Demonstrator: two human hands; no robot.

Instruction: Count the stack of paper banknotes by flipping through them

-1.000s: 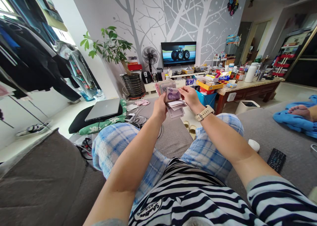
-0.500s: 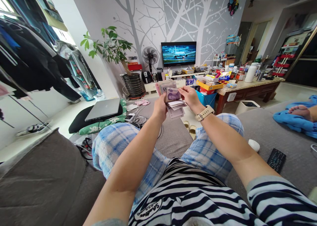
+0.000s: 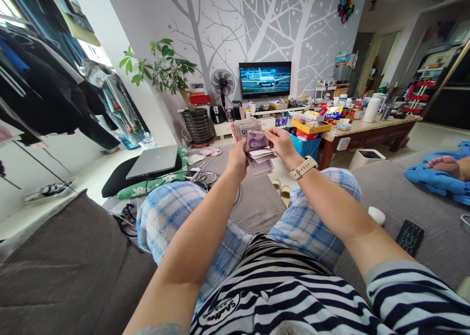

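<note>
A fanned bundle of banknotes (image 3: pixel 261 166) is held out in front of me above the grey sofa seat. My left hand (image 3: pixel 238 157) grips the bundle at its left side, thumb on top. On the front, a purple banknote (image 3: pixel 257 140) with a portrait and a 5 faces me. My right hand (image 3: pixel 282 143), wearing a beige-strapped watch (image 3: pixel 304 167) on the wrist, pinches the right edge of that purple note. Pinkish and other notes stick out behind it, and several pale ones hang below. Fingers behind the notes are hidden.
To the left, a closed laptop (image 3: pixel 154 161) lies on a green cushion (image 3: pixel 135 192) beside white cables (image 3: pixel 210 177). On the right are a remote (image 3: pixel 410 237), a white mouse (image 3: pixel 376 215) and another person's bare foot (image 3: pixel 444 164). A cluttered table (image 3: pixel 362 129) stands farther off.
</note>
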